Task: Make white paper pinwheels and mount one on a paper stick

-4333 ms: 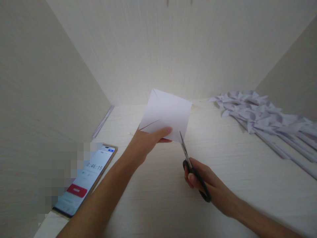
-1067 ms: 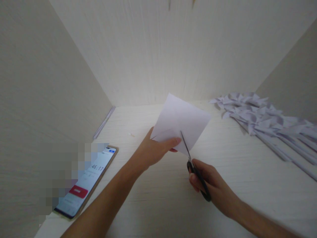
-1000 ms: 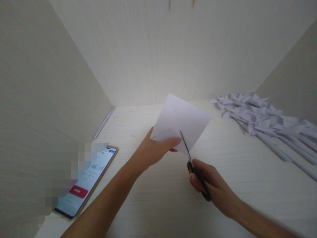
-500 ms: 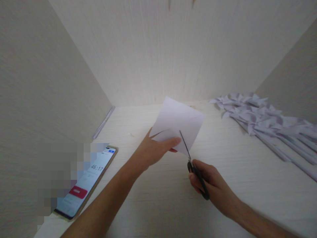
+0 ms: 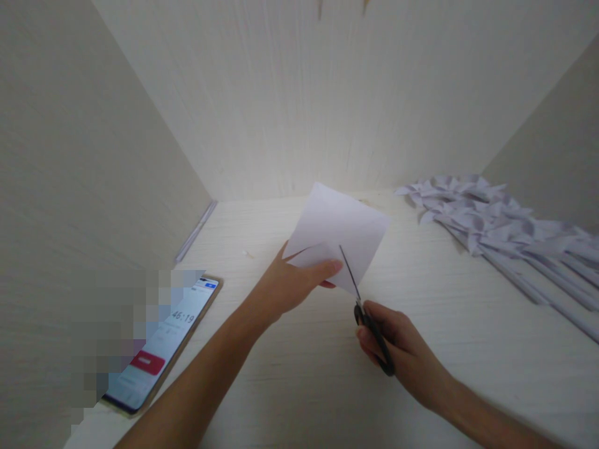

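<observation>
Scissors biting into a square of white paper, held up over the desk.

I see the left hand (image 5: 290,284) pinching the white paper square (image 5: 339,232) by its near corner, thumb on top, fingers closed underneath, lifting it clear of the pale wooden desk (image 5: 290,374). The right hand (image 5: 397,349) is wrapped tight through the black handles of the scissors (image 5: 367,315), blades nearly closed and running into the sheet's lower edge just beside the thumb. A slit already shows near the left corner. Out right lies a heap of paper pinwheels (image 5: 491,227); near left, a smartphone (image 5: 163,343) with a timer.
</observation>
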`<state>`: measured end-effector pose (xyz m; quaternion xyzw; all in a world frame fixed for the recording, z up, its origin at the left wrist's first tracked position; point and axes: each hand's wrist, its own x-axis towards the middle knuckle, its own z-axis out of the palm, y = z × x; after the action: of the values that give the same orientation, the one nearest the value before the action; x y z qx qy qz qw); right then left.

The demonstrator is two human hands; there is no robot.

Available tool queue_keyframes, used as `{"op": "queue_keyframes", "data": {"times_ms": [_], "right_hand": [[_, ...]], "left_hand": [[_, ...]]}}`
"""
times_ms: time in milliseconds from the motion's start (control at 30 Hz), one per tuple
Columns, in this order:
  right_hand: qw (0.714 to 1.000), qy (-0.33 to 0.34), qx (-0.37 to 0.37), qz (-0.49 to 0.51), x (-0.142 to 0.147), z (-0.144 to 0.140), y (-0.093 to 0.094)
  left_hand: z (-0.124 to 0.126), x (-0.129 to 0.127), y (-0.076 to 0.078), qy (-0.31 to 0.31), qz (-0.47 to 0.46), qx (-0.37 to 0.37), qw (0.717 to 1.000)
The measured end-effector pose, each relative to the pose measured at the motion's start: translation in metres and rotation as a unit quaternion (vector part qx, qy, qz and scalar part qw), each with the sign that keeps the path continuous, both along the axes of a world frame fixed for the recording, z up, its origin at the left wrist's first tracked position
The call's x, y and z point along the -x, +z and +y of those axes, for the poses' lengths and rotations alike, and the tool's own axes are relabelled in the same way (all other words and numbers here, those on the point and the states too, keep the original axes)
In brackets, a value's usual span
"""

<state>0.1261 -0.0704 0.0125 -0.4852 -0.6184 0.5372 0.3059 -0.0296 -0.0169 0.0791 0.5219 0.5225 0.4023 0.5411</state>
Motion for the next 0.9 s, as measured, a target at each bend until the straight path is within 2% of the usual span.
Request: {"op": "queue_keyframes", "data": {"times_ms": [167, 300, 433, 533, 667, 900], "right_hand": [[1.0, -0.007, 0.001, 0.005, 0.0, 0.001, 0.0], [1.0, 0.001, 0.002, 0.017, 0.002, 0.001, -0.002], [1.0, 0.024, -0.004, 0.011, 0.003, 0.002, -0.007], [0.999, 0.025, -0.021, -0.011, 0.004, 0.001, -0.012], [0.999, -0.003, -0.045, -0.009, 0.005, 0.002, -0.015], [0.987, -0.106, -0.081, 0.095, 0.006, 0.011, -0.014]], "left_hand": [[0.0, 0.0, -0.002, 0.009, 0.014, 0.004, 1.0], [0.003, -0.001, -0.007, 0.019, -0.014, -0.009, 1.0], [0.01, -0.002, -0.012, 0.116, -0.054, -0.018, 0.992], [0.016, -0.001, -0.016, 0.17, -0.113, -0.056, 0.977], [0.021, 0.001, -0.023, 0.184, -0.159, -0.072, 0.967], [0.008, -0.009, -0.049, 0.208, -0.162, -0.06, 0.963]]}}
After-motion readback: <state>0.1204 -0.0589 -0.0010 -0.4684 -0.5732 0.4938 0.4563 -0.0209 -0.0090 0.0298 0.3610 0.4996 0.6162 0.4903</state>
